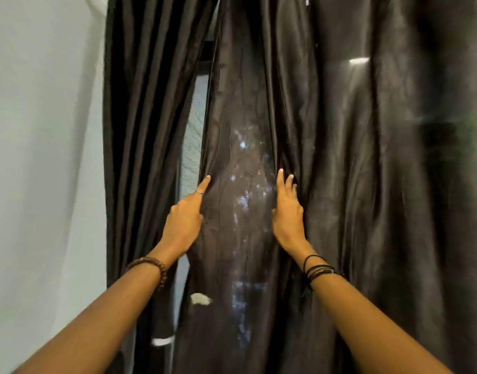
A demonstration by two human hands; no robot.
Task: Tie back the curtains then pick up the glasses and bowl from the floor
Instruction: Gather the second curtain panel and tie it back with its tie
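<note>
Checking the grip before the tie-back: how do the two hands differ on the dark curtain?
The left hand lies at the dark satin curtain's free edge beside the window gap, index finger straight; the right hand sits further in, fingertips tucked into a fold. The left wears a ring and brown bead bracelet, the right black cords. Both touch the same panel at similar height.

Both forearms were bare, with no sleeves seen. A bracelet of round brown wooden beads point(148, 267) was worn on the left wrist, at the lower left of the frame. A thin silver ring point(199, 191) was worn on the left forefinger. Several thin black cord bands point(317, 268) were stacked on the right wrist, right of centre.
</note>
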